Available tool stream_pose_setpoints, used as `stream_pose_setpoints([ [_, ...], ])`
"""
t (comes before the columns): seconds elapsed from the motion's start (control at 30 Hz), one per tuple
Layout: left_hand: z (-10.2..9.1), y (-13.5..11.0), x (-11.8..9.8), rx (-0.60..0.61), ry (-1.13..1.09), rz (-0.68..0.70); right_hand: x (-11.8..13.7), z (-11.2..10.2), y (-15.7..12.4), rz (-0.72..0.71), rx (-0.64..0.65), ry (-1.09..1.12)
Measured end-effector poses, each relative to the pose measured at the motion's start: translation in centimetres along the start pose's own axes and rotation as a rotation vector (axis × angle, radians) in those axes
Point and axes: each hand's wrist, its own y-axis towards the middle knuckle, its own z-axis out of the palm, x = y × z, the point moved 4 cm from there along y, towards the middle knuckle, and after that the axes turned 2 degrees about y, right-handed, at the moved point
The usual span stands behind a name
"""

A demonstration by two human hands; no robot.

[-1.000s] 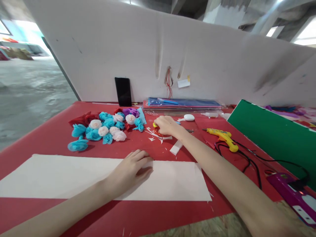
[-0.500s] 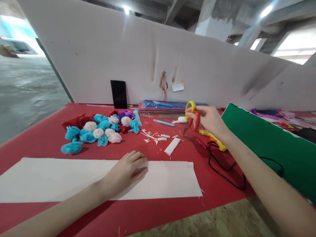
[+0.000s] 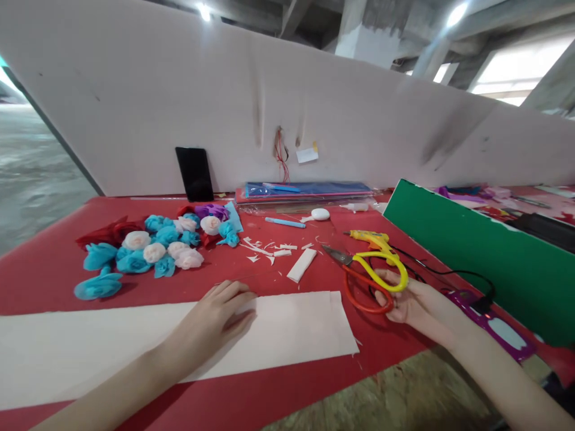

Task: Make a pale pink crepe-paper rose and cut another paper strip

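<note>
My left hand (image 3: 211,320) lies flat, fingers stretched out, on a long pale pink paper sheet (image 3: 287,329) spread across the red table cover (image 3: 54,269). My right hand (image 3: 411,302) grips scissors (image 3: 371,275) with one yellow and one red handle, held low over the table just right of the sheet's end, blades pointing back left. A yellow glue gun (image 3: 371,239) lies just behind the scissors.
A heap of blue, pink, red and purple paper flowers (image 3: 153,245) lies at the back left. White paper scraps (image 3: 278,251), a blue pen (image 3: 284,222), stacked coloured sheets (image 3: 305,191) and a black phone (image 3: 194,173) sit by the white partition. A green board (image 3: 485,251) and black cable (image 3: 449,272) stand right.
My right hand picked the scissors up from the scraps, lifted them, then brought them down to the right end of the pale sheet. My left hand stayed on the sheet.
</note>
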Motion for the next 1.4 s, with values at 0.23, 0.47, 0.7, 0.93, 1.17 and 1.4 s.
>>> stream_pose_setpoints([
  [0.23, 0.0, 0.0, -0.1, -0.007, 0.020, 0.005, -1.1, 1.0, 2.0, 0.158, 0.146, 0.026],
  [0.47, -0.5, -1.3, 1.9, -0.023, 0.026, -0.035, -0.8, 1.1, 1.5, 0.088, 0.194, 0.043],
  [0.7, -0.9, -1.7, 2.2, -0.053, 0.010, -0.071, 0.3, 1.4, 1.4, -0.105, 0.088, -0.073],
  [0.93, -0.7, -0.8, 1.6, -0.024, -0.068, -0.021, 2.0, 1.9, 1.2, -0.317, 0.082, -0.576],
  [1.17, -0.1, 1.0, -0.4, 0.096, -0.146, 0.092, 2.1, 2.7, 0.6, -0.315, 0.027, -1.064],
  [1.4, 0.7, 4.4, -0.4, 0.211, -0.150, 0.122, 1.6, 1.5, 0.0, -0.253, -0.006, -1.293],
])
